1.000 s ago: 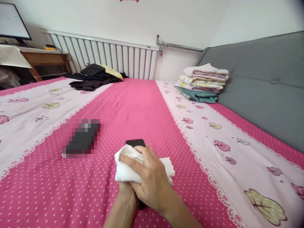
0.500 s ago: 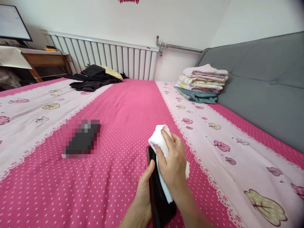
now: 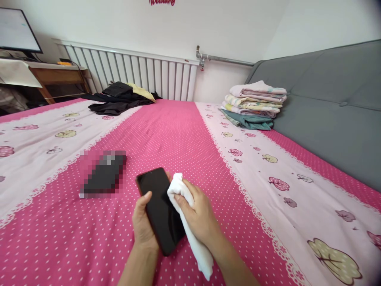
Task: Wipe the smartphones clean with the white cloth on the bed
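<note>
A smartphone (image 3: 159, 210) with a dark screen and a reddish-brown edge is gripped in my left hand (image 3: 144, 222), the thumb along its left side and fingertips showing behind its right edge. My right hand (image 3: 201, 216) is closed on a folded white cloth (image 3: 182, 190). The cloth lies against the phone's right edge, and its loose end hangs down below my wrist. Whether the cloth presses on the screen I cannot tell. Part of the phone's right side is hidden by the cloth.
A pink dotted bedspread (image 3: 166, 131) spreads under my hands. A pixelated dark object (image 3: 104, 174) lies to the left. Dark clothes (image 3: 119, 97) are heaped near the radiator (image 3: 143, 75). Folded fabrics (image 3: 254, 103) are stacked by the grey headboard (image 3: 327, 87). A monitor (image 3: 18, 29) stands far left.
Both hands have moved left with the phone and cloth. The phone has turned so its screen faces me more fully. The cloth has shifted from its upper face to its right edge.
</note>
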